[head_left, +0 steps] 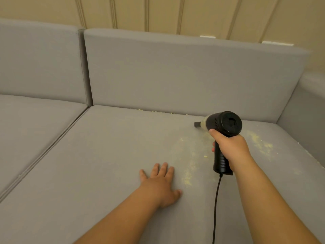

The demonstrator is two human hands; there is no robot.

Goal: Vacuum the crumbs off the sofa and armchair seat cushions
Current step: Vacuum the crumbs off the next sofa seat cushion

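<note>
A black handheld vacuum (223,124) with a pistol grip is held over the grey sofa seat cushion (109,155), and my right hand (230,147) grips its handle. Its dark nozzle points left, close to the cushion near the back crease. My left hand (161,184) rests flat on the cushion with fingers spread. Yellowish crumbs (189,166) lie in a streak between my hands, in a patch at the right (262,145), and along the crease under the back cushion (154,111).
A black cord (216,205) hangs from the vacuum handle toward the frame's bottom edge. A second seat cushion (29,124) lies to the left across a seam. Grey back cushions (184,74) and the right armrest (306,110) enclose the seat. A beige panelled wall stands behind.
</note>
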